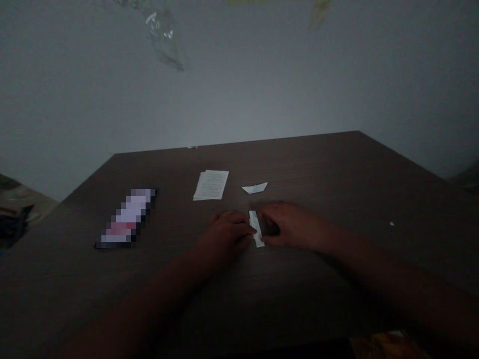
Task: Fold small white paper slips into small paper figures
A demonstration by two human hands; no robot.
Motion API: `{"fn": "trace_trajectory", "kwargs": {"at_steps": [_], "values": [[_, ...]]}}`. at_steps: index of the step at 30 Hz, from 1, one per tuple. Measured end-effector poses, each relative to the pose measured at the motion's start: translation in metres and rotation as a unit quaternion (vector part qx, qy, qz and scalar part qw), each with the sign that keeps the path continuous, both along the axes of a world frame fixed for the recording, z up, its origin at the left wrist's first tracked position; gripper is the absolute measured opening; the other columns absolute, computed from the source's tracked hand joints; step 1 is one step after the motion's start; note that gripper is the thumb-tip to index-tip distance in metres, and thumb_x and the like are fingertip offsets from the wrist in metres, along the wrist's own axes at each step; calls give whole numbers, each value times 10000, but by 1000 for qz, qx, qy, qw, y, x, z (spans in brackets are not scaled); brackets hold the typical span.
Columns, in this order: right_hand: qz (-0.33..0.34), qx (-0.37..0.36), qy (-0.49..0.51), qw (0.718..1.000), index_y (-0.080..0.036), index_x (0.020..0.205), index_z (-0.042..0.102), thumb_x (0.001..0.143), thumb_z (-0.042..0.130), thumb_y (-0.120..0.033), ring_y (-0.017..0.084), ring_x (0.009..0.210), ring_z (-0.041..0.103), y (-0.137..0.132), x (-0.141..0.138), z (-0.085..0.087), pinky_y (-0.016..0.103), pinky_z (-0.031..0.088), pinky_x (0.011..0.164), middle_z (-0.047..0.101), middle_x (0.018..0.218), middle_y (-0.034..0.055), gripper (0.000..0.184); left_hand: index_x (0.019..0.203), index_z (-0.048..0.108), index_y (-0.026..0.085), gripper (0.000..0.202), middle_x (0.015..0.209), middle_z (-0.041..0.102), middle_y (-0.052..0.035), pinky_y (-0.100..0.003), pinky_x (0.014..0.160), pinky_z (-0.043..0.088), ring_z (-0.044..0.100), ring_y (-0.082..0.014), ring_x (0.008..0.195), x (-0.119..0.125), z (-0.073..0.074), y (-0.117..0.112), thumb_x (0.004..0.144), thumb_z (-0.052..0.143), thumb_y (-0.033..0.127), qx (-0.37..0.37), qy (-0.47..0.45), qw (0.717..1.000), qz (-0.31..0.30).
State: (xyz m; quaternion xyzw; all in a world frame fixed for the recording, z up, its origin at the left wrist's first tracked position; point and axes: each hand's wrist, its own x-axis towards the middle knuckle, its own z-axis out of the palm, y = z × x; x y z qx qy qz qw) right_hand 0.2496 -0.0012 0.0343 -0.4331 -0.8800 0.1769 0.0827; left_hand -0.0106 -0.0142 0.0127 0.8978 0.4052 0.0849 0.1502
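Observation:
A narrow strip of folded printed paper [258,238] lies on the dark wooden table between my two hands. My left hand [230,232] is at its left edge, fingers bent and pressed together, with the thumb and fingertip on the paper. On the other side, my right hand [294,224] arches with a gap between thumb and forefinger, their tips close to the strip's right edge. Whether they touch it I cannot tell in the dim light. Just beyond the hands sits a small folded paper boat [255,188].
A small stack of printed paper sheets [211,185] lies beyond my left hand. To the left is a phone [127,217] with a lit, blurred screen. A white scrap [391,224] lies far right. The table [307,159] meets a pale wall [239,89] at the back.

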Motion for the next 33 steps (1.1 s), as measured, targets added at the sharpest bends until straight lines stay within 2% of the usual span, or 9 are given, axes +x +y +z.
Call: {"fn": "trace_trajectory", "kwargs": {"at_steps": [6,11,17,23,30,33], "values": [[18,-39,12,999,-245,1108,766,921,961,-284,269,948,738,1,4,7,366,496,812,824,1081,59,273,1353,896,339,339,1404,849,-63,-557,1176,547,745,-357,1392,1,2,1,1119,726,163,-17,23,1000,5],[5,-57,41,998,-230,1112,751,1034,873,-310,239,894,691,6,1,-3,353,456,799,802,1038,54,166,1354,902,337,371,1379,845,-59,-540,1175,542,742,-349,1378,2,3,1,1119,711,122,-18,20,1000,1],[10,-51,21,998,-226,1112,757,955,903,-215,255,899,712,2,-3,-6,360,452,801,798,1000,46,215,1333,903,324,346,1379,847,-59,-500,1163,530,735,-343,1381,3,7,-2,1118,701,141,-18,16,1000,6],[35,-48,33,998,-246,1092,745,917,886,-189,273,969,747,-3,0,-1,387,505,879,839,1101,60,232,1328,899,285,344,1404,839,-80,-573,1192,517,725,-368,1402,4,9,-2,1108,693,118,-32,28,999,12],[40,-78,43,995,-240,1081,726,896,943,-191,252,960,727,-1,3,2,364,489,849,809,1082,42,289,1357,896,321,373,1415,840,-66,-556,1196,525,739,-360,1389,1,6,-2,1109,693,130,-27,24,999,17],[18,-96,65,993,-240,1038,706,929,888,-168,222,889,693,3,5,-2,336,452,785,780,1014,18,224,1340,895,327,362,1413,850,-62,-531,1187,528,738,-346,1392,2,5,-1,1105,704,130,-21,25,999,15]]}}
